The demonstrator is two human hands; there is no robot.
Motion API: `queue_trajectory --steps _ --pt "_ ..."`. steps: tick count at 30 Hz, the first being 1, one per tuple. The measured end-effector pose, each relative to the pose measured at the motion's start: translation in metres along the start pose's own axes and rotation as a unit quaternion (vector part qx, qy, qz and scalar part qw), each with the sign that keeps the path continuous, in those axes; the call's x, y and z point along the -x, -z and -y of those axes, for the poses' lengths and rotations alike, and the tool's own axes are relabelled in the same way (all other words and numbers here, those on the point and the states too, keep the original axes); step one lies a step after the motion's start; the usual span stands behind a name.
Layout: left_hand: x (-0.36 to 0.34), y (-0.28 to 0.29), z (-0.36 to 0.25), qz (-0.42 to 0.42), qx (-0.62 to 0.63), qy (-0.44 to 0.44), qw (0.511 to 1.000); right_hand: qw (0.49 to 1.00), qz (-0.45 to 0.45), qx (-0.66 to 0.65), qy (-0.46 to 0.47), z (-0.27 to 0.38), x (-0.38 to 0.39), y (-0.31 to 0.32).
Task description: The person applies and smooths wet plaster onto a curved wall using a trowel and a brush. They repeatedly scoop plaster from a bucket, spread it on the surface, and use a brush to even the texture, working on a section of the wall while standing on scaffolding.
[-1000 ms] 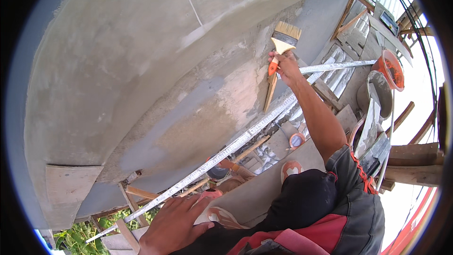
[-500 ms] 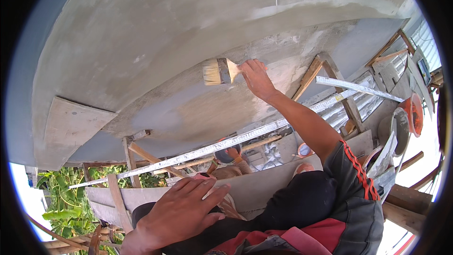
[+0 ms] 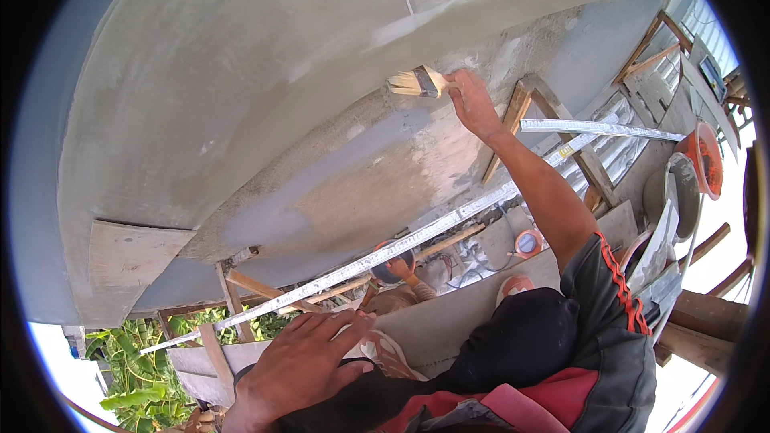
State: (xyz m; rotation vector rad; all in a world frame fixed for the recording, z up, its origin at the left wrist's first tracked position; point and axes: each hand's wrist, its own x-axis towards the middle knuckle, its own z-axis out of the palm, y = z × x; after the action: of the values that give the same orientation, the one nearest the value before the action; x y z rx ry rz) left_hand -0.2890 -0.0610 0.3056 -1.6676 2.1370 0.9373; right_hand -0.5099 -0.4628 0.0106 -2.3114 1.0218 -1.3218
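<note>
A wide paintbrush (image 3: 420,82) with pale bristles and a dark band is gripped by its handle in my right hand (image 3: 475,104). Its bristles meet, or come very near, the curved grey plastered wall (image 3: 265,72); I cannot tell which. My right arm is stretched forward and up. Palm down, my left hand (image 3: 309,365) lies over my bent knee, its fingers spread and nothing in it. Below the smooth plaster runs a rougher, patchy strip of wall (image 3: 345,184).
A long pale straightedge (image 3: 433,232) slants across, beside a wooden brace (image 3: 589,152). Orange and grey buckets (image 3: 698,164) stand at right. Another person's hand (image 3: 399,267) reaches to a dark bucket below my plank. A thin board (image 3: 136,252) sits against the wall at left.
My right hand and the paintbrush have moved up and to the right, and the brush now shows narrower. The whole view has tilted a little. My left hand stays by my knee.
</note>
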Motion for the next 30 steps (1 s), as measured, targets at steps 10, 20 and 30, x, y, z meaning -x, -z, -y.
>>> queue_trajectory --steps 10,20,30 --pt "-0.044 0.008 -0.009 0.055 0.005 0.026 0.998 0.998 -0.038 0.028 -0.031 -0.098 -0.011 0.095" --pt "-0.074 0.011 -0.021 0.059 0.018 0.038 0.997 0.984 -0.107 0.089 -0.107 -0.199 -0.014 0.207" --pt "-0.072 0.008 -0.018 0.087 -0.001 0.009 0.996 0.871 -0.269 -0.169 -0.375 -0.159 -0.028 0.226"
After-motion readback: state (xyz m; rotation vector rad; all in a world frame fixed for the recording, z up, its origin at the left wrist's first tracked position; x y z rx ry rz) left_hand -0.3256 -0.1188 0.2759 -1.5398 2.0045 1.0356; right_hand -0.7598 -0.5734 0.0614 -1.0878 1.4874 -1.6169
